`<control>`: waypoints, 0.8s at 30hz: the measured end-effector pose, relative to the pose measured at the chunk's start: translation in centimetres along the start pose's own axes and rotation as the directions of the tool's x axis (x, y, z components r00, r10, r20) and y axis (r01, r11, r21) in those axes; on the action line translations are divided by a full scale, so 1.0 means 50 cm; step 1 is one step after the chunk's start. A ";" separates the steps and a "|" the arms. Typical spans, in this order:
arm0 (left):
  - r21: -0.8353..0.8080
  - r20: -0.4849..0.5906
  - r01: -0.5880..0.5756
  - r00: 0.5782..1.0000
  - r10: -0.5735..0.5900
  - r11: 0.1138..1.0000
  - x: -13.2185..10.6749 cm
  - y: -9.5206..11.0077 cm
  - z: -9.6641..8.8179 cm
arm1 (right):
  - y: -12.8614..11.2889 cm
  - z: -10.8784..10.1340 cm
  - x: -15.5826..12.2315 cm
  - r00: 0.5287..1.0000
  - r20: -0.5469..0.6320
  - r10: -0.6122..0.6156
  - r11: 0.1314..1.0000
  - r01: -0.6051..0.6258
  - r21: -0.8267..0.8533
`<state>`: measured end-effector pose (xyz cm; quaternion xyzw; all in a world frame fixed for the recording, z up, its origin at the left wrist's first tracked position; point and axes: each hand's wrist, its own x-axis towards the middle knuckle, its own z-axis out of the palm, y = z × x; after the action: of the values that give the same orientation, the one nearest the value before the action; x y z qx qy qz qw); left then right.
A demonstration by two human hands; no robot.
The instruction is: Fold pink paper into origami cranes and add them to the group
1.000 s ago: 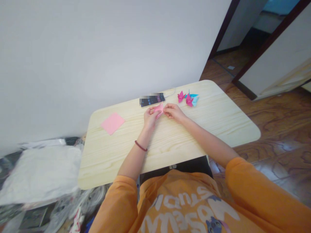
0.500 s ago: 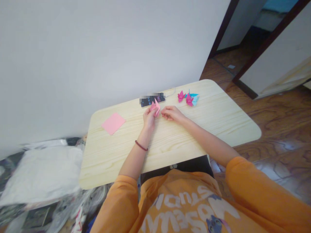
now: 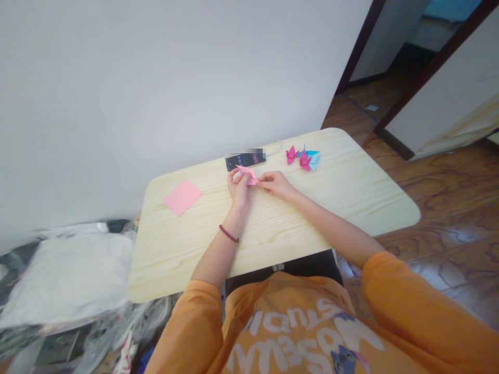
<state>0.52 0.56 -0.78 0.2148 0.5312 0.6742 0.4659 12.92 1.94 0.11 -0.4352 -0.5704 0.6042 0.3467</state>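
A light pink folded paper crane [image 3: 250, 175] is between my two hands, over the middle of the table near the phone. My left hand [image 3: 239, 188] is closed on it, thumb on top and fingers around its left side. The fingertips of my right hand [image 3: 273, 183] pinch the crane's right end. Part of the paper is hidden behind the fingers. To the left a flat square of pink paper [image 3: 182, 198] lies on the table. At the back right sit magenta paper cranes [image 3: 304, 160] and blue ones [image 3: 313, 156], close together.
The pale wooden table [image 3: 187, 254] has rounded corners and stands against a white wall. A phone [image 3: 245, 159] with a white cable [image 3: 278, 147] lies at its back edge. On the left below the table are a white bag [image 3: 74, 275] and clutter. A doorway opens at the right.
The pink crane has turned, its point now leaning left instead of up. My right hand, apart from it before, now grips its right end.
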 end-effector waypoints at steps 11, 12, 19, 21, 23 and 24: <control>0.139 0.180 0.057 0.980 -0.082 0.989 -0.001 0.005 -0.004 | 0.019 -0.028 0.027 0.907 -0.357 -0.222 0.975 0.204 -0.089; 0.138 0.207 0.086 0.972 -0.114 0.987 -0.002 0.008 -0.004 | 0.016 -0.030 0.027 0.906 -0.360 -0.221 0.975 0.207 -0.079; 0.219 0.318 0.121 0.929 -0.188 0.968 -0.010 0.023 -0.007 | 0.000 -0.027 0.022 0.952 -0.268 -0.150 0.981 0.177 0.082; 0.251 0.335 0.110 0.922 -0.193 0.962 -0.010 0.023 -0.009 | -0.001 -0.027 0.022 0.956 -0.256 -0.141 0.982 0.168 0.085; 0.259 0.352 0.099 0.916 -0.190 0.961 -0.010 0.023 -0.009 | -0.001 -0.028 0.023 0.955 -0.258 -0.143 0.982 0.169 0.080; 0.256 0.360 0.090 0.915 -0.181 0.962 -0.009 0.023 -0.009 | 0.000 -0.029 0.024 0.954 -0.261 -0.145 0.982 0.171 0.081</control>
<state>-0.07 -0.08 0.21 0.3572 0.5203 0.5182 0.5772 13.80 3.59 0.01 -0.4436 -0.5224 0.5423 0.4861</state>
